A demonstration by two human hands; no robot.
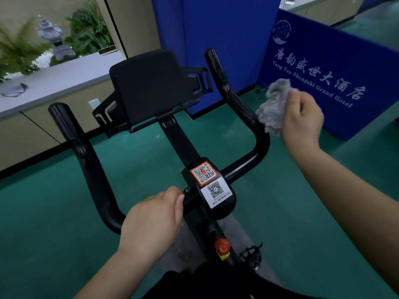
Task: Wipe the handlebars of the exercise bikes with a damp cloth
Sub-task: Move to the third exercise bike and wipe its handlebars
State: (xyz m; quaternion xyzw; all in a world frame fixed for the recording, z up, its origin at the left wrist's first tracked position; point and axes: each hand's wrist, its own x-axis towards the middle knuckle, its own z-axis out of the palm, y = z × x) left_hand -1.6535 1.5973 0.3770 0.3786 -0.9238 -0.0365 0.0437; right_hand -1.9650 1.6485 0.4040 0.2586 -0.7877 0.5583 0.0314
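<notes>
A black exercise bike (195,152) fills the middle of the picture, seen from above. Its handlebars (90,156) are a smooth, shiny black tube that bends up in two long horns, one at the left and one at the right, and each horn ends in a rounded tip with thin ridges. The left hand (151,221), low in the middle of the picture, is curled round the cross part of the tube, with the thumb lying on top. The right hand (302,119), at the right side, pinches a gray cloth (273,104) between bent fingers and thumb. The cloth is soft, fuzzy and bunched up, and it sits just beside the right horn, near the bend; I cannot tell if it touches the tube. Between the horns stands a flat black screen holder (149,87) with a dull face and square corners. Below it, a rounded black box (212,188) has two square code stickers, one with a red edge and one white. A round red knob (222,247) sits lower on the frame, and a black pedal (251,256) with little teeth is beside it. The floor (54,212) is green and a bit scuffed. A blue board (323,67) with white letters stands at the upper right. At the upper left are a gray counter (54,80), a stone lantern (55,39) and green plants (90,26).
</notes>
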